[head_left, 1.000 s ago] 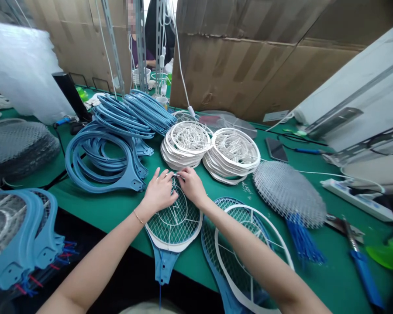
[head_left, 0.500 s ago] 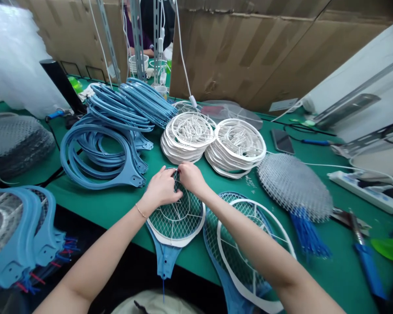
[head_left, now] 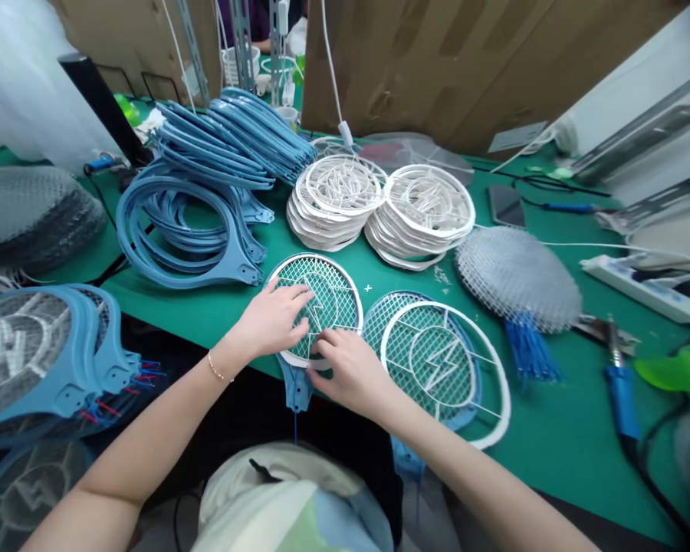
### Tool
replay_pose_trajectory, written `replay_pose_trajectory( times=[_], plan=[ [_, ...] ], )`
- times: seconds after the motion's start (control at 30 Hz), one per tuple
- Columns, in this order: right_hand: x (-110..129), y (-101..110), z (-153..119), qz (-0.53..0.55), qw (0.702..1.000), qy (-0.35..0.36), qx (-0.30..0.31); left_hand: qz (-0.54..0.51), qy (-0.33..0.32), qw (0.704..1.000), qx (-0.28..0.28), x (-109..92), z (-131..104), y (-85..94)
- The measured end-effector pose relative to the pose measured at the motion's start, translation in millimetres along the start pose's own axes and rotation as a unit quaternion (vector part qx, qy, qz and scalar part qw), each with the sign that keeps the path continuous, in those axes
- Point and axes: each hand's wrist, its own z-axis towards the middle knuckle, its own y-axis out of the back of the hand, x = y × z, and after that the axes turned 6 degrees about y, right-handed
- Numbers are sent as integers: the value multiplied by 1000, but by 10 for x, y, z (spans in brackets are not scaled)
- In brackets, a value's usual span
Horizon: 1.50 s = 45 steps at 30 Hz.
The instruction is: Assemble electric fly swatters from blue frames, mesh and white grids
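A bug-zapper racket head (head_left: 297,388), blue with wire mesh, lies on the bench before me, a blue wire hanging from its neck. On it sits a white ring (head_left: 356,297) with spokes and a lightning bolt in the middle. My left hand (head_left: 271,320) rests over the left of the ring and mesh, fingers stretched out and thumb apart. At the lower right edge, near the neck, my right hand (head_left: 353,374) grips the ring with thumb and bent fingers. To the right, a second white ring (head_left: 504,383) lies askew over another blue racket head (head_left: 405,458).
Behind stand two stacks of white rings (head_left: 339,184) and a pile of blue frames (head_left: 230,253). Mesh discs with blue wires (head_left: 517,280), a soldering iron (head_left: 621,399) and a power strip (head_left: 644,287) lie right. Racket heads with rings (head_left: 28,353) are stacked left.
Both hands have left the ring's far edge. My right hand has come down to the lower edge near the neck; my left hand has spread over the left side. The view has tilted downward.
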Motion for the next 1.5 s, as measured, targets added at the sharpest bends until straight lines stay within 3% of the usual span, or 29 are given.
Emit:
replay_pose_trajectory(
  times=[0.13,0.3,0.47,0.7,0.83,1.03,1.23,1.3,1.37,1.43,1.5],
  plan=[
    [-32,-11,37,-49,998,29,11,-2,17,998,60,-5,-42,-50],
    [-12,48,27,-27,999,35,-11,-2,32,995,94,24,101,101],
    [52,-110,-16,-44,998,25,-36,-11,8,989,145,131,123,160],
    [29,-179,-13,10,998,-3,-70,25,13,989,148,83,-8,20],
    [-23,-112,-7,52,997,0,-58,37,24,986,161,39,42,26],
    [12,-74,47,64,995,-57,-44,55,19,987,149,5,121,11],
    [88,-26,172,64,993,-100,12,58,58,984,159,-38,110,-20],
    [3,70,56,82,993,-79,-40,46,49,985,161,-2,56,10],
    [-231,240,-169,97,980,-85,-151,27,37,988,147,-9,-5,64],
    [-613,463,-449,81,952,-154,-252,4,11,995,102,-126,-27,118],
    [-1064,677,-704,19,927,-266,-265,-11,-60,997,52,-369,37,134]
  ],
)
